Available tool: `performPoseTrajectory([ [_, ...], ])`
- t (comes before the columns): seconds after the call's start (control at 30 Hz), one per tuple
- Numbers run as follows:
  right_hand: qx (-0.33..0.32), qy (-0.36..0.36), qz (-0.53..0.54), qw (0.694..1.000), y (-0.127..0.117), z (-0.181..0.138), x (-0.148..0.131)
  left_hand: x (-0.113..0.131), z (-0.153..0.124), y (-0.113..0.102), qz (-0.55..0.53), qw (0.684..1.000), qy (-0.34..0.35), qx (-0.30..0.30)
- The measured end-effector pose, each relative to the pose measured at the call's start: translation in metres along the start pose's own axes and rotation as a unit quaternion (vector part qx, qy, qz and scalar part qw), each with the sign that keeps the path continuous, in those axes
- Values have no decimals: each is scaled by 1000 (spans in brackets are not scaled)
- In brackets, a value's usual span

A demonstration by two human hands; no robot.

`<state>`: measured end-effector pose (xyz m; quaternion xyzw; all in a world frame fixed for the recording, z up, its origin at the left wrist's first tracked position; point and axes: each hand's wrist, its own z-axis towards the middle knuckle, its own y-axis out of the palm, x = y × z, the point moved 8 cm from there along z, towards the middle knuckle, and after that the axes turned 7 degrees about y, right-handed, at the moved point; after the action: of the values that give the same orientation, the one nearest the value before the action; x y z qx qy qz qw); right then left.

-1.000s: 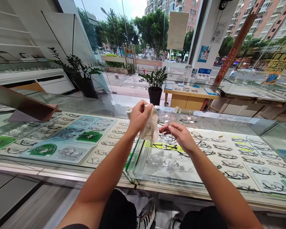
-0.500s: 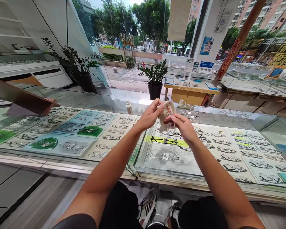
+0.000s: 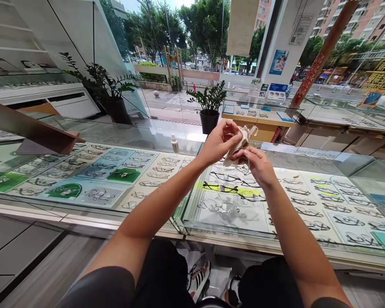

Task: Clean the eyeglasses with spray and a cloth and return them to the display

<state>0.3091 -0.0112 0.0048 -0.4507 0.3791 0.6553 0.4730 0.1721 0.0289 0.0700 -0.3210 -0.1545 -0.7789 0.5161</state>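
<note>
Head cam here, looking down at two bare hands over a glass display counter [image 3: 224,226]. Left hand [image 3: 222,140] has its thumb and fingers pinched on a beige cleaning cloth [image 3: 235,153], all bunched up. Right hand [image 3: 260,166] is up against the cloth too, fingertips closed on a pair of thin-framed eyeglasses [image 3: 244,170]; the cloth and fingers hide most of it, so can't tell exactly where the grip sits. Both are held up above the counter, right of a small white bottle [image 3: 175,144] standing on the glass. Below them, dark-framed glasses [image 3: 220,187] lie across a yellow strip, with a clear pair [image 3: 218,206] nearer the front edge.
</note>
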Motion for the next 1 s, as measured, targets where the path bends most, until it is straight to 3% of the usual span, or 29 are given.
performPoseTrajectory([
  [0.17,15,-31,13,999,-13,-6,-18,-12,19,18,-98,987,-123,-18],
  [0.27,3,-43,-14,999,-17,-3,-29,-13,19,27,-117,979,-157,-47],
  [0.5,-74,-2,-90,993,-1,32,-60,0,23,14,-176,975,-128,-42],
  [0.6,-103,16,-107,989,9,42,-74,8,30,2,-177,980,-87,-19],
  [0.73,-127,-11,-183,975,18,39,-94,20,37,-16,-142,989,-25,17],
  [0.9,-153,-7,-180,972,19,40,-96,28,37,-19,-114,993,-19,-21],
  [1.0,-130,3,-177,976,11,45,-95,30,39,-25,-105,994,-6,-12],
])
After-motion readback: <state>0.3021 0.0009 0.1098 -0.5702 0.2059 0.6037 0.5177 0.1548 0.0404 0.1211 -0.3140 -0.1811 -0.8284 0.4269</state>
